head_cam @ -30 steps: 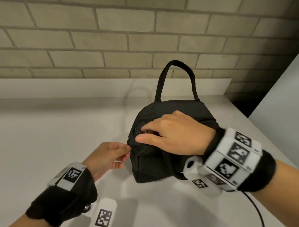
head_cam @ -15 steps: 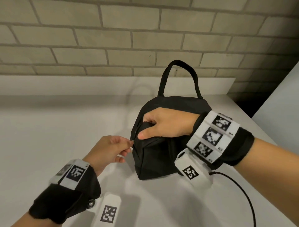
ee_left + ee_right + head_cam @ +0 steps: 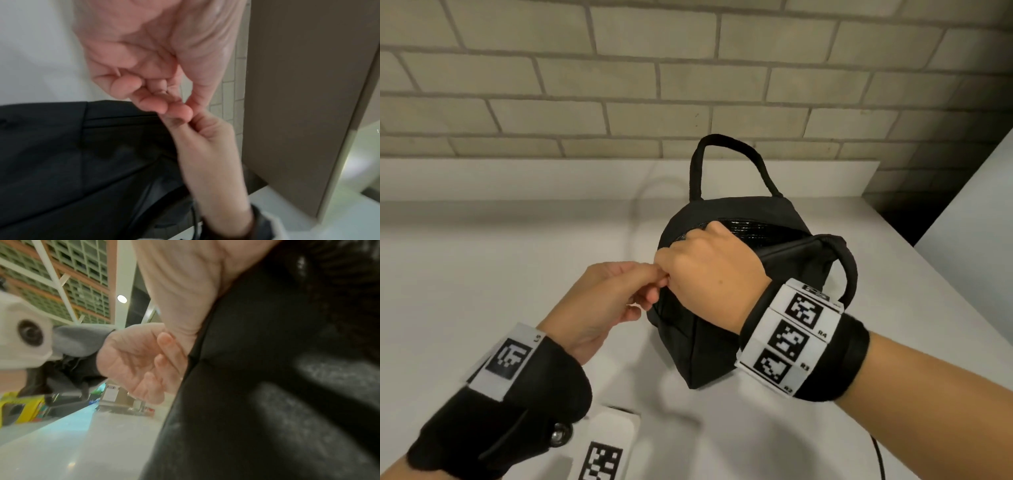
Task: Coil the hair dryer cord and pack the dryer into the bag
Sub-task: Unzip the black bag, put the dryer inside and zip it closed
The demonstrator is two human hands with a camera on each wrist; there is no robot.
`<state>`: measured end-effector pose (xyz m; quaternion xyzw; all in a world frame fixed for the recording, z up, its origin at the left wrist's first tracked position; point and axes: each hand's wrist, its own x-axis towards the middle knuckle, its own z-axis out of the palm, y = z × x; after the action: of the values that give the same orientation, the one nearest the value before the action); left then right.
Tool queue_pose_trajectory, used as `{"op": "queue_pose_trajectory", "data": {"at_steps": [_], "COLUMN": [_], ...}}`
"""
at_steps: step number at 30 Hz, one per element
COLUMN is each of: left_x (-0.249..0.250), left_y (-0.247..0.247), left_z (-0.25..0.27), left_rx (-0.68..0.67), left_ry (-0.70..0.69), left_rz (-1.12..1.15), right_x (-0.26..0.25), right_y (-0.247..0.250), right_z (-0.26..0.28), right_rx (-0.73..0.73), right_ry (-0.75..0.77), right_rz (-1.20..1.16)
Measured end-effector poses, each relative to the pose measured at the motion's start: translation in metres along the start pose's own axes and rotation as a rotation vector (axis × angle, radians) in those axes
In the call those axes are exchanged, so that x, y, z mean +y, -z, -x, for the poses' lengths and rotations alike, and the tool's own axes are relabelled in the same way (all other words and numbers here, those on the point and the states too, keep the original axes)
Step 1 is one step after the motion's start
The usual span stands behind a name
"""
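A black fabric bag (image 3: 705,346) stands on the white counter (image 3: 482,274). One handle (image 3: 726,144) is upright and the other (image 3: 849,270) droops to the right. The mouth gapes a little behind my knuckles and shows shiny black lining (image 3: 756,228). My right hand (image 3: 678,253) curls over the bag's top front edge and grips it. My left hand (image 3: 650,287) pinches the bag's left corner just below, with its fingertips against the right hand. The left wrist view shows that pinch (image 3: 180,105) on the bag's seam (image 3: 123,118). The hair dryer and its cord are hidden.
A brick wall (image 3: 688,85) with a white ledge rises behind the counter. A white panel (image 3: 979,240) closes off the right side, with a dark gap at the back right corner. A thin black cable (image 3: 878,459) trails under my right forearm.
My left hand has moved in against my right hand at the bag's corner. The bag's mouth has opened, its lining now shows, and the near handle has dropped to the right.
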<state>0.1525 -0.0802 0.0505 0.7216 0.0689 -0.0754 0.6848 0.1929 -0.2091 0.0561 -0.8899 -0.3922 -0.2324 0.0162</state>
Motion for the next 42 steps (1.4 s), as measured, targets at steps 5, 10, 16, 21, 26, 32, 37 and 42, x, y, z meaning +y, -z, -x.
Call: {"op": "queue_pose_trajectory", "data": {"at_steps": [5,10,16,21,26,32,37,42], "left_x": [-0.018,-0.039,-0.035,-0.032,-0.027,-0.023,-0.002,0.030], "left_y": [-0.004,-0.013,-0.019,-0.016,-0.010,-0.003,-0.002,-0.036], "left_z": [0.009,0.005,-0.005,-0.009,-0.012,-0.016,-0.013,-0.003], "left_rx": [0.111,0.245,0.261,0.186,0.163,0.123,0.067,0.073], "left_ry": [-0.203,-0.325,-0.411,-0.339,-0.342,-0.344,-0.379,-0.616], "left_rz": [-0.077,-0.211,-0.353,-0.337,-0.330,-0.448,-0.530,-0.573], "right_x": [0.001,-0.003,-0.011,-0.009,0.006,0.050,0.071,0.067], "right_y": [0.005,0.002,0.007,0.007,0.032,0.055,0.054,0.056], "right_z": [0.006,0.009,0.018,0.019,0.007,0.013,0.012,0.007], "right_rx": [0.046,0.124,0.088,0.106,0.087,0.045,-0.010,-0.038], "right_ry": [-0.103,-0.093,-0.044,0.052,-0.120,-0.600,-0.780,-0.783], "right_rz": [-0.288,-0.115,0.150,0.170,0.185,-0.231,-0.534,-0.665]}}
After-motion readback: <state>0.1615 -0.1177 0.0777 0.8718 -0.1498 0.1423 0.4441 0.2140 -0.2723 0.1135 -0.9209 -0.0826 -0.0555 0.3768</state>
